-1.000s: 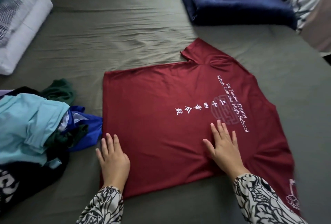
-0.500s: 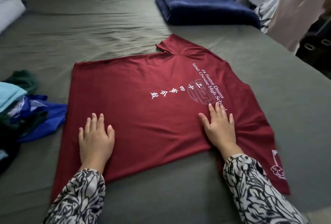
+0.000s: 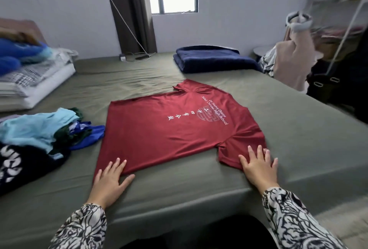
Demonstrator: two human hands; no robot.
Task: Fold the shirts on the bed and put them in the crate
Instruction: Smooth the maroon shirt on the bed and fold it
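Red shirt (image 3: 169,139) flat on bed (image 3: 298,139), L hand (image 3: 108,182) & R hand (image 3: 258,169) splayed flat on near edge

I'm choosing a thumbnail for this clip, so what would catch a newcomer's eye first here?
The dark red shirt with white print, spread flat in the middle of the olive-green bed. Next, the two open hands at its near edge: the left hand on the hem corner, the right hand on the sleeve. Then the heap of unfolded clothes to the left.
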